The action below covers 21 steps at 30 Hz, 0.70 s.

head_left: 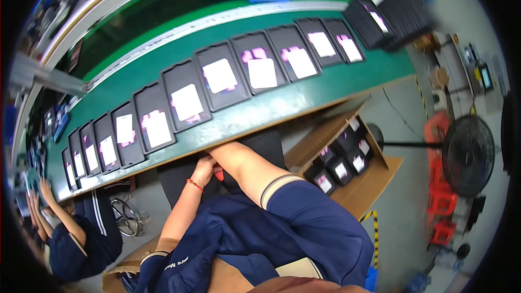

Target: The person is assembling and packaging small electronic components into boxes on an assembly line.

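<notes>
My left hand [203,171], with a red bracelet at the wrist, is below the near edge of the green worktable [304,95]. Its fingers are bent together beside a small red thing [219,175]; what they hold, if anything, cannot be made out. My right forearm [239,163] reaches across to the same table edge, and the hand beyond it is hidden. Dark flat surfaces [266,149] lie under the table edge around both arms. Along the table runs a row of several black trays [239,95], each bearing white sheet-like pieces [220,75] with pink parts.
On the right, an open cardboard box [374,192] holds several dark packs with white and pink tops. Stacked black trays [404,16] stand at the table's far right end. A black fan [468,154] is farther right. At left, a co-worker's arms [62,214] reach to the table.
</notes>
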Each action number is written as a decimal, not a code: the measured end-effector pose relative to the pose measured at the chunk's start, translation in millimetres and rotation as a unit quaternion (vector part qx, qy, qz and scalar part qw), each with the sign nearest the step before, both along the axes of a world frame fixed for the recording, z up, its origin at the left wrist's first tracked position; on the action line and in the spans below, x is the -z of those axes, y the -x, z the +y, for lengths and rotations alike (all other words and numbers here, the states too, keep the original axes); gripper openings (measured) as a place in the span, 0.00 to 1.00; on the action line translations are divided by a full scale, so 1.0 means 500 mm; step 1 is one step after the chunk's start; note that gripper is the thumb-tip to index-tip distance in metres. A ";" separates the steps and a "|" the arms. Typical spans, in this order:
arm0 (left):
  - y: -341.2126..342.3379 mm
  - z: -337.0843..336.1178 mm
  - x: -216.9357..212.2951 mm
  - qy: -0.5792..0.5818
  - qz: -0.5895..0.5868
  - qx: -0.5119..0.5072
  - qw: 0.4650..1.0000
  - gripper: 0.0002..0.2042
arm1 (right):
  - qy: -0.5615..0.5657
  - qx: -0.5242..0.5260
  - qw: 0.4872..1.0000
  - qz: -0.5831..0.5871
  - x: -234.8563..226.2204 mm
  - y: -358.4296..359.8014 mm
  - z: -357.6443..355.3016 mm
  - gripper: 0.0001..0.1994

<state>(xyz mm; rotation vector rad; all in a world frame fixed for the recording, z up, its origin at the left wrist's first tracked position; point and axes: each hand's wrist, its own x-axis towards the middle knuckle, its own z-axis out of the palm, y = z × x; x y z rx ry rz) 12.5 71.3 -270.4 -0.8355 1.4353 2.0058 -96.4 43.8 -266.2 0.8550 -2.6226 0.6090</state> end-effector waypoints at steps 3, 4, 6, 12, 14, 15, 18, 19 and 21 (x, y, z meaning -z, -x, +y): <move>-0.008 -0.001 0.012 -0.013 0.004 -0.011 1.000 0.11 | -0.001 -0.041 0.999 0.002 -0.034 0.018 -0.026 0.19; -0.009 0.001 0.019 -0.017 0.010 -0.014 1.000 0.11 | -0.001 -0.052 0.999 0.002 -0.042 0.022 -0.031 0.19; -0.011 0.012 0.013 -0.013 0.017 -0.017 1.000 0.10 | -0.005 -0.071 0.997 -0.008 -0.055 0.023 -0.036 0.20; -0.009 0.016 0.011 -0.003 0.026 -0.016 1.000 0.11 | -0.050 -0.146 0.985 -0.079 -0.032 -0.068 0.000 0.21; -0.008 0.015 0.008 -0.004 0.020 -0.014 1.000 0.11 | -0.085 -0.184 0.973 -0.111 -0.009 -0.113 0.041 0.22; -0.007 0.015 0.017 0.002 0.023 -0.013 1.000 0.09 | -0.104 -0.205 0.965 -0.127 -0.002 -0.136 0.063 0.22; -0.003 0.017 0.015 0.028 0.023 -0.012 0.999 0.09 | -0.165 -0.255 0.936 -0.176 0.006 -0.191 0.137 0.23; 0.002 0.012 0.016 0.015 0.022 0.008 1.000 0.09 | -0.184 -0.263 0.928 -0.187 0.000 -0.191 0.154 0.23; 0.009 0.016 0.010 0.021 0.024 0.004 0.999 0.10 | -0.218 -0.275 0.913 -0.207 -0.015 -0.187 0.180 0.24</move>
